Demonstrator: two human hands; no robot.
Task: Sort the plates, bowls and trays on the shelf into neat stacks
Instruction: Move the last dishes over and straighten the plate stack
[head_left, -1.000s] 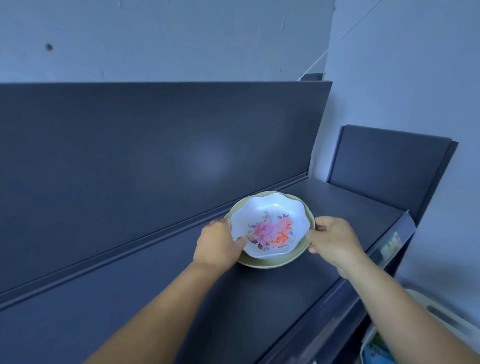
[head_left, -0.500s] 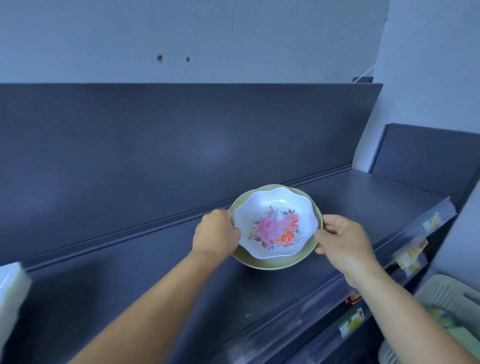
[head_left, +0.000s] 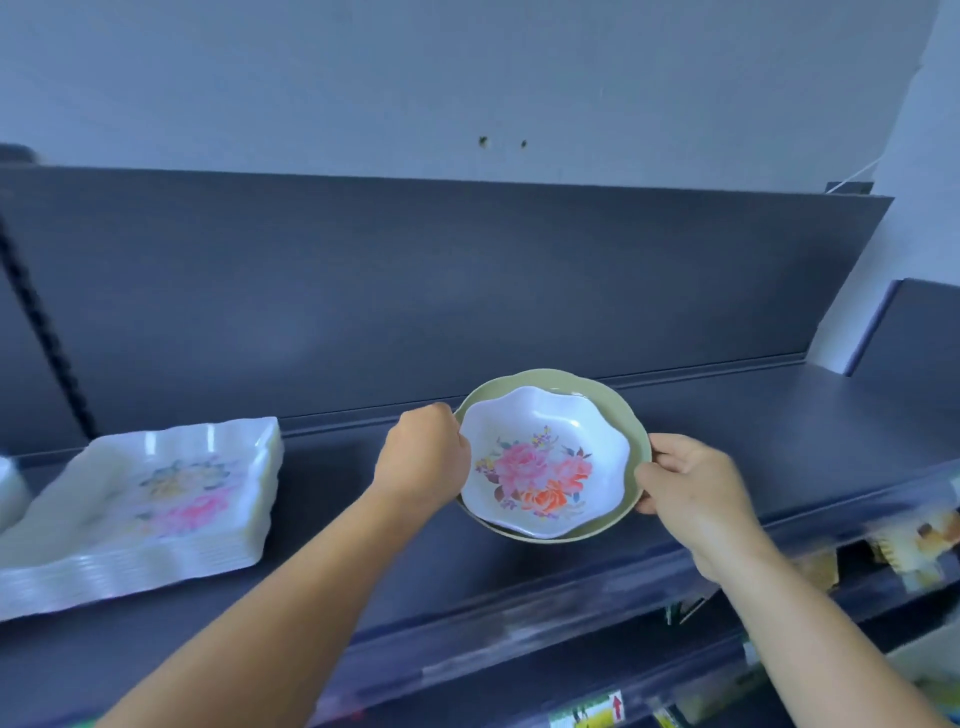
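Gripping the green plate (head_left: 638, 431) from both sides, the two hands sit at the middle of the dark shelf (head_left: 779, 431), between its back edge and its front edge. The left hand (head_left: 423, 460) is curled closed over the plate's left rim, knuckles up. The right hand (head_left: 691, 483) clamps the right rim, thumb on top and fingers tucked beneath. Nested inside the plate lies a white scalloped bowl (head_left: 543, 465) with pink and orange flowers printed in its base; its wavy edge sits within the green rim all round. Whether the plate rests on the shelf or is held just above it cannot be told.

Toward the shelf's left end stands a stack of white square trays (head_left: 156, 493) with wavy edges and a faded floral print, well apart from the plate. At the far left edge a sliver of another white item is cut off by the frame. Behind the shelf rises a dark back panel (head_left: 415, 291). Along the front edge runs a label strip (head_left: 519, 631), blurred.
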